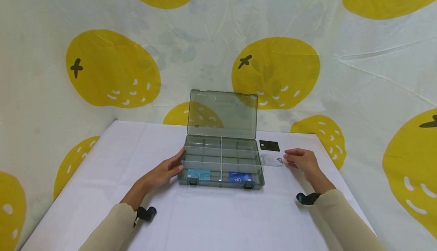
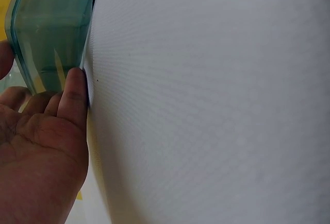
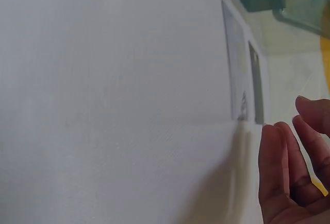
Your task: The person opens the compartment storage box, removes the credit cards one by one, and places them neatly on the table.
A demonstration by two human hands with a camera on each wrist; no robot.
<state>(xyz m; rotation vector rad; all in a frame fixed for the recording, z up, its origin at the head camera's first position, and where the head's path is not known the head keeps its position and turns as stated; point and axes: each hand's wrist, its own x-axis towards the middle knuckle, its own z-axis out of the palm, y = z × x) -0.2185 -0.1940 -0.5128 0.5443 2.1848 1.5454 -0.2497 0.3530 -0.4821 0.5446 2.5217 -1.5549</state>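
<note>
A smoky clear compartment box (image 1: 220, 184) stands on the table with its lid (image 1: 222, 114) raised. My left hand (image 1: 163, 173) rests against the box's left side, fingertips and thumb at the wall; the left wrist view shows the fingers (image 2: 73, 98) on it. In the front row, a light-blue VIP card (image 1: 198, 174) lies at left and a dark-blue VIP card (image 1: 240, 177) at right. Right of the box lies a whitish card (image 1: 274, 161). My right hand (image 1: 304, 161) hovers at that card's right end, fingers loosely bent and apart from the thumb.
A black card (image 1: 269, 146) lies behind the whitish card, right of the box. The white-covered table (image 1: 218, 220) meets a curtain (image 1: 205, 61) printed with yellow fruit close behind the lid. Clear dividers (image 1: 222, 156) split the box into several compartments.
</note>
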